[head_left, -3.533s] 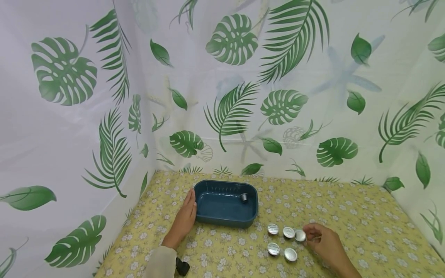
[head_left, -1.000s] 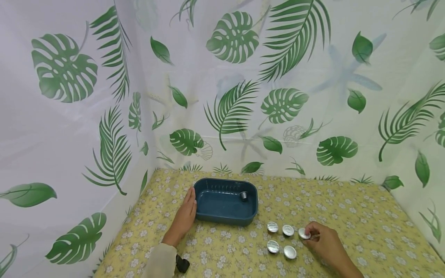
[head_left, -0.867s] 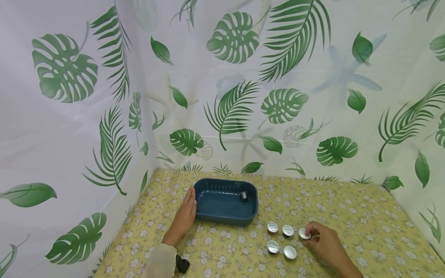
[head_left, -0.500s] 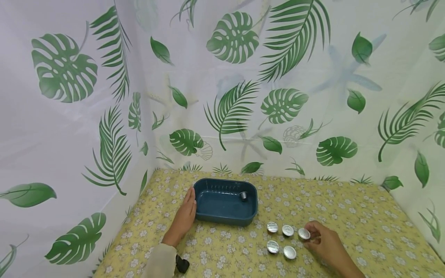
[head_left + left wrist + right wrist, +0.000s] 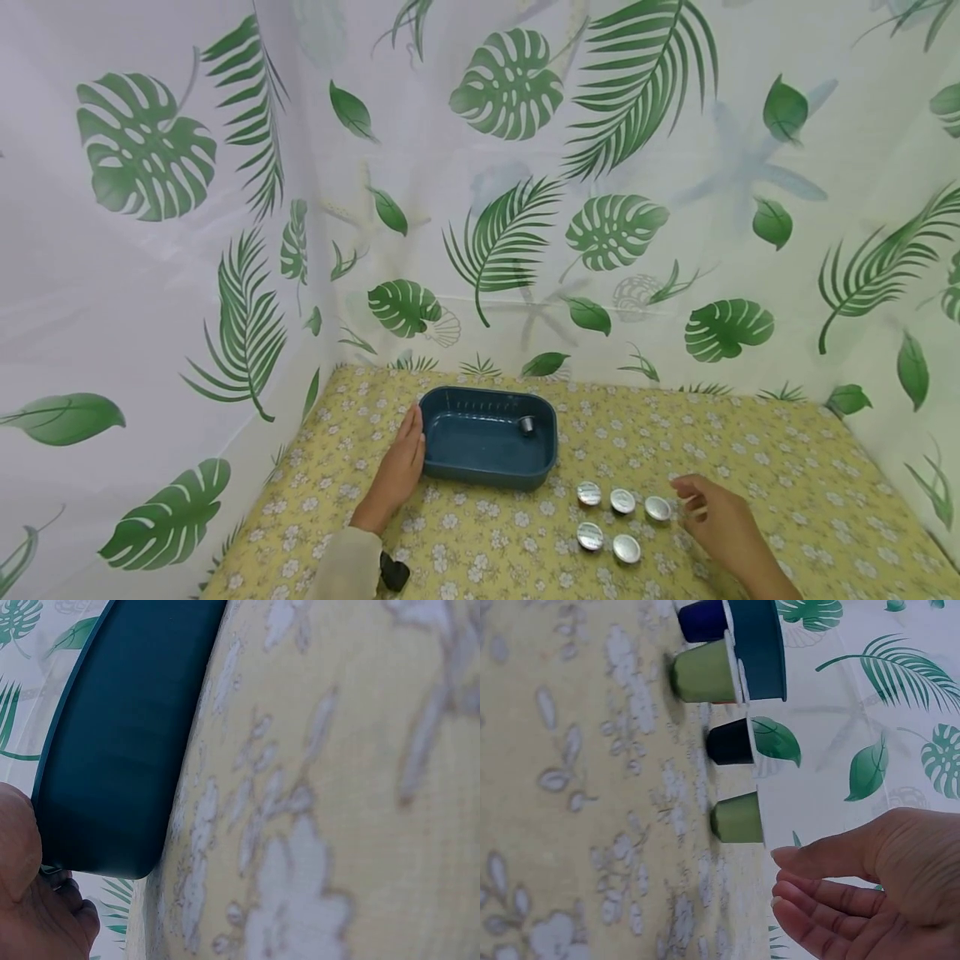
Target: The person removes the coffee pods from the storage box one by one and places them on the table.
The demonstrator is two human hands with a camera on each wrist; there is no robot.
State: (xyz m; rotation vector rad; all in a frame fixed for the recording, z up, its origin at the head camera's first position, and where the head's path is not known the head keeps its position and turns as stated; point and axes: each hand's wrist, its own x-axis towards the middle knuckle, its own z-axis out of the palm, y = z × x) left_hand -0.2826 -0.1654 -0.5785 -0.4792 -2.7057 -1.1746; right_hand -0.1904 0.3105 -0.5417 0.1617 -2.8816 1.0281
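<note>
My left hand (image 5: 401,467) rests with straight fingers along the left side of a dark teal plastic bin (image 5: 483,477). Inside that bin, near its right end, lies one small coffee capsule (image 5: 527,426). Several more capsules stand foil side up to the right of the bin, three in a back row and two in front. My right hand (image 5: 722,523), fingers loosely bent and holding nothing, hovers just right of the back row's last capsule (image 5: 657,509). In the right wrist view this capsule has a green body (image 5: 737,819); its neighbour (image 5: 731,742) is black.
A yellow floral cloth (image 5: 465,550) covers the table. White leaf-print sheets (image 5: 517,233) hang behind it and along the left side. Two front-row capsules, the left one (image 5: 589,536) and the right one (image 5: 626,549), stand nearest the viewer.
The end capsule of the back row was slid right, apart from its neighbour, by my right hand. That hand has let go and drawn off to the right. My left hand stays put.
</note>
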